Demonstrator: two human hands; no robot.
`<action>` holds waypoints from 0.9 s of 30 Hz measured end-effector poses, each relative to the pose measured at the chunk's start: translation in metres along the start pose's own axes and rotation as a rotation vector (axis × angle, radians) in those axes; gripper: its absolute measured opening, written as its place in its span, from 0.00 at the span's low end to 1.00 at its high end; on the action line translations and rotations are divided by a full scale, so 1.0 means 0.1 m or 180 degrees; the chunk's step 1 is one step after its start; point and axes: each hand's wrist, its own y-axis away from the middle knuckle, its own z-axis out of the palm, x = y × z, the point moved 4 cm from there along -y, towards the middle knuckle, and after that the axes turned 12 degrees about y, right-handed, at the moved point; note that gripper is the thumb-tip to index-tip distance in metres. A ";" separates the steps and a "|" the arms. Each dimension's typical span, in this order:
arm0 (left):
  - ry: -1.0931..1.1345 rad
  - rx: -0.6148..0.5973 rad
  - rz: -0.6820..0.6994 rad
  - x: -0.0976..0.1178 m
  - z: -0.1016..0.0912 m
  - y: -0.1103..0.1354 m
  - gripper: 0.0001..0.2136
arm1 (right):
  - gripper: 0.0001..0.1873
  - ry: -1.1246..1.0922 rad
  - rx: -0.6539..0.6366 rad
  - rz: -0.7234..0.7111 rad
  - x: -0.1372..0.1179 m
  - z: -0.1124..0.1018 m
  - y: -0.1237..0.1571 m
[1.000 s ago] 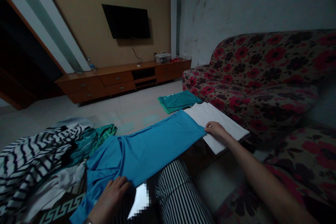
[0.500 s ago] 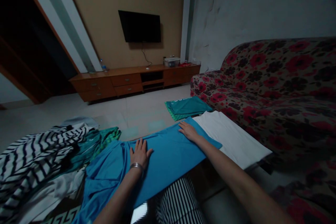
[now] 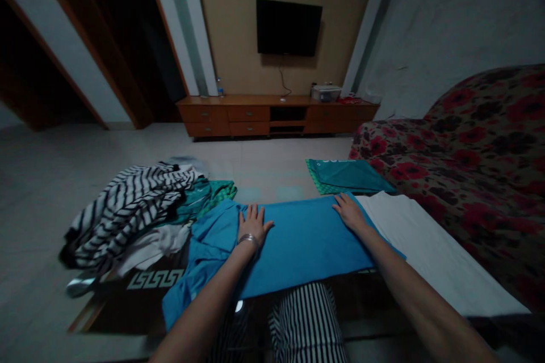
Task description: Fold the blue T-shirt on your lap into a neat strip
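Note:
A bright blue garment (image 3: 300, 241) lies spread flat across the low table in front of me. My left hand (image 3: 253, 222) rests flat on its left half, fingers spread, a silver bracelet on the wrist. My right hand (image 3: 349, 212) presses flat on the garment's far right corner, fingers stretched out. Both palms are down and neither holds anything. A folded white cloth (image 3: 430, 249) lies just right of the blue garment.
A heap of clothes topped by a black-and-white striped piece (image 3: 128, 207) sits at the left. A folded teal garment (image 3: 347, 176) lies beyond the white cloth. A red-flowered sofa (image 3: 477, 147) fills the right; a TV cabinet (image 3: 276, 116) stands at the far wall.
My view has swung left. Both hands have slid up the blue garment from its near and right edges and now lie flat on it; the cloth looks smoother.

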 end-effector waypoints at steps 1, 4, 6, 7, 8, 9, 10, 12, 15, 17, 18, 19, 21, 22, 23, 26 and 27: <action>0.0118 -0.0012 -0.0021 0.04 -0.04 0.05 0.30 | 0.26 0.0079 0.0087 0.0014 -0.08 -0.03 0.04; 0.0465 0.0142 0.0082 0.21 -0.24 0.39 0.27 | 0.26 0.0108 0.0346 -0.0249 -0.34 -0.08 0.30; 0.0711 0.0300 0.0362 0.32 -0.40 0.79 0.23 | 0.25 -0.0040 0.0359 -0.0587 -0.45 -0.04 0.52; 0.0824 0.0374 0.0496 0.35 -0.48 1.03 0.22 | 0.25 -0.0109 0.0328 -0.0706 -0.46 -0.01 0.63; 0.0913 0.0460 0.0593 0.34 -0.57 1.29 0.21 | 0.25 -0.0154 0.0294 -0.0758 -0.44 0.01 0.72; 0.0966 0.0560 0.0632 0.30 -0.66 1.55 0.21 | 0.25 -0.0159 0.0269 -0.0732 -0.41 0.03 0.78; 0.0984 0.0691 0.0598 0.21 -0.76 1.81 0.20 | 0.25 -0.0119 0.0247 -0.0637 -0.39 0.01 0.82; 0.0955 0.1036 0.0283 -0.07 -0.96 2.26 0.19 | 0.24 0.0040 0.0205 -0.0400 -0.42 -0.09 0.84; 0.0865 0.1568 -0.0608 -0.58 -1.18 2.74 0.18 | 0.20 -0.0033 0.0181 -0.0487 -0.95 -0.44 0.81; 0.0884 0.1757 -0.1150 -0.84 -1.23 2.90 0.20 | 0.17 -0.0533 0.0145 -0.1003 -1.63 -0.73 0.82; 0.0931 0.1784 -0.1346 -0.94 -1.22 2.93 0.21 | 0.15 -0.0824 0.0084 -0.1294 -2.02 -0.86 0.85; 0.0998 0.1782 -0.1489 -1.00 -1.20 2.93 0.22 | 0.14 -0.1081 0.0024 -0.1544 -2.42 -0.98 0.89; 0.1133 0.1775 -0.1668 -1.08 -1.13 2.86 0.23 | 0.11 -0.1420 -0.0061 -0.1949 -3.17 -1.16 0.99; 0.1191 0.1787 -0.1722 -1.10 -1.10 2.81 0.24 | 0.10 -0.1516 -0.0073 -0.2122 -3.49 -1.21 1.03; 0.1242 0.1804 -0.1751 -1.11 -1.07 2.75 0.24 | 0.10 -0.1564 -0.0060 -0.2281 -3.77 -1.25 1.07; 0.1367 0.1799 -0.1695 -1.14 -1.03 2.61 0.24 | 0.15 -0.1380 0.0027 -0.2584 -4.31 -1.29 1.15; 0.1394 0.1768 -0.1610 -1.15 -1.03 2.59 0.24 | 0.15 -0.1256 0.0027 -0.2624 -4.39 -1.27 1.16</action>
